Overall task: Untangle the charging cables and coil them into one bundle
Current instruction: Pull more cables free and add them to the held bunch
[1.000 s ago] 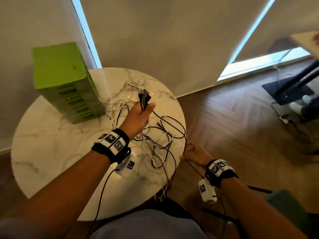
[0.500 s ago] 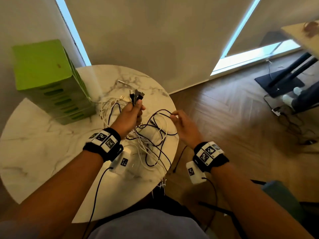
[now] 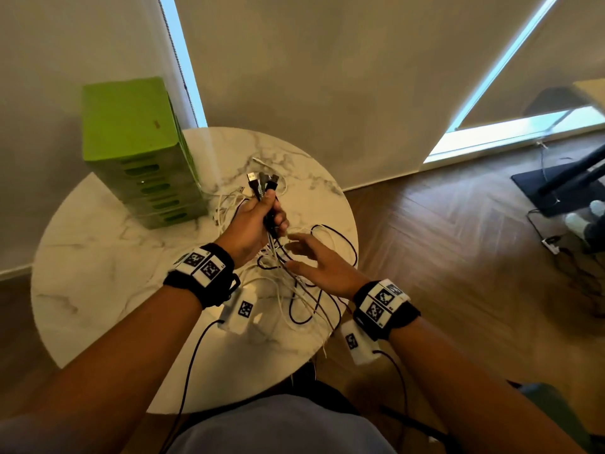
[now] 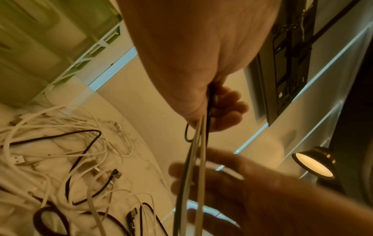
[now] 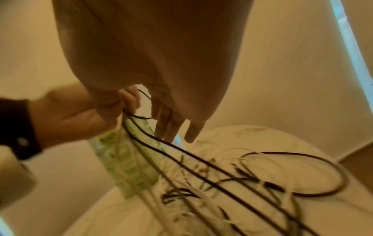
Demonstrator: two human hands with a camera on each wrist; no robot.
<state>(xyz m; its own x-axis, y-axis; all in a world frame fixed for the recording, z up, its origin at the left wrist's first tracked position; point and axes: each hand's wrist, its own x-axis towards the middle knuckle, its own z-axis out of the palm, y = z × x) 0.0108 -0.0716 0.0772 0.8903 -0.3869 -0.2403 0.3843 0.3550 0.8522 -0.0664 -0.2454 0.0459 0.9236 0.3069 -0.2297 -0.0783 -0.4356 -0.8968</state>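
My left hand [image 3: 262, 217] is raised over the round marble table [image 3: 98, 257] and grips several black and white charging cables just below their USB plugs [image 3: 263, 183]. The gripped strands [image 4: 193, 159] hang down into a tangled heap of cables [image 3: 304, 290] on the table. Just below and right of the left hand, my right hand [image 3: 307, 257] hovers with straight, spread fingers [image 5: 171, 129] beside the hanging strands [image 5: 181, 153] and holds nothing. More loose white and black cables [image 4: 60, 159] lie spread on the marble.
A tall green slotted box [image 3: 137, 152] stands at the table's back left. The table's right edge [image 3: 355, 244] drops to a wooden floor [image 3: 458, 257]. A black stand base [image 3: 556, 188] and floor cables sit at far right. A lit lamp [image 4: 312, 166] shows in the left wrist view.
My right hand has let go of the black cable loop, opened its fingers and moved left, close under my left hand. My left hand still holds the plug ends up.
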